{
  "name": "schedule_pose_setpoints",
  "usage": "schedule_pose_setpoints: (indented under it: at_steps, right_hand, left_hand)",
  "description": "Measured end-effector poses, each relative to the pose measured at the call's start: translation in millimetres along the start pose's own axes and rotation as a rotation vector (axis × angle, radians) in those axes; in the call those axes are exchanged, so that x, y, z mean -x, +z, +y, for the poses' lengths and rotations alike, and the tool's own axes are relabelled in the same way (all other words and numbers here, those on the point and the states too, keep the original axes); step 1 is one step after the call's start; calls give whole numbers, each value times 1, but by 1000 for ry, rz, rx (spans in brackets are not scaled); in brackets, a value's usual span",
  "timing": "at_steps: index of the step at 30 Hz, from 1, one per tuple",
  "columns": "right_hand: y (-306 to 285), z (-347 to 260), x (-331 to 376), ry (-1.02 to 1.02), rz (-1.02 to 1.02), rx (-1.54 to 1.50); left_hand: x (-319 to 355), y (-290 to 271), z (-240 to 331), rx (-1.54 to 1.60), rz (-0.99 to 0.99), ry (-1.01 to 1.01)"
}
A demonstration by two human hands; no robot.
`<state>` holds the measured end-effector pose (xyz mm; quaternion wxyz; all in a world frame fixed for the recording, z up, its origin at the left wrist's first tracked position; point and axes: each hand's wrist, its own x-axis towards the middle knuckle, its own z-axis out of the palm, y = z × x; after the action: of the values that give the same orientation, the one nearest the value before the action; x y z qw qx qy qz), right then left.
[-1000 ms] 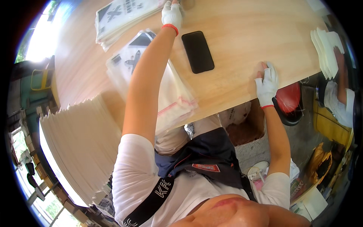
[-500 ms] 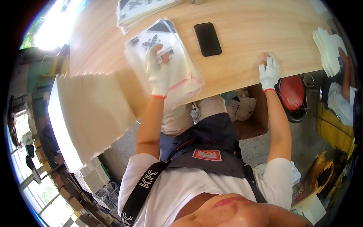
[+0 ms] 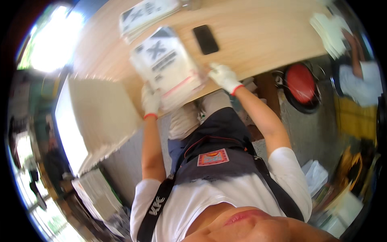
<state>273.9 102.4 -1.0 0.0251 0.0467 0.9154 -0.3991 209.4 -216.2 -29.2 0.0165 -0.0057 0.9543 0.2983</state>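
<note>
A stack of clear plastic bags [image 3: 167, 68] with dark printing and a red strip across the near end lies at the table's near edge. My left hand [image 3: 151, 100], in a white knit glove with a red cuff, is at the stack's left side. Its fingers stretch forward along the edge, seemingly touching it. On the other side my right hand [image 3: 224, 77], gloved alike, is over the table just right of the stack's near corner. Its fingers point toward the bags but are smeared by motion, so their grip does not show.
A black phone [image 3: 205, 39] lies beyond the bags. Another printed stack [image 3: 150, 15] is at the far left. A tall block of pale sheets [image 3: 102, 117] stands to my left. At right, another person's hand [image 3: 350, 38] is by white sheets [image 3: 327, 34], near a red stool [image 3: 300, 84].
My left hand has slid off the top of the bags to their left edge. My right hand has swept leftward across the table toward the stack. The whole view has shifted a little.
</note>
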Motion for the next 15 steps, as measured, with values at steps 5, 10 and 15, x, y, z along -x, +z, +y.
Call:
schedule_pose_setpoints:
  at_steps: [5,10,15]
  right_hand:
    - [-43,39,5,57,267,-348]
    - [-136,140,31,213,723,-166]
    - [-224,267,66,320,1034,-269]
  left_hand:
    - [8,0,90,-237,235,408]
    - [31,49,207,-9,-90,1030]
    - [60,153,295,-212,-450,1176]
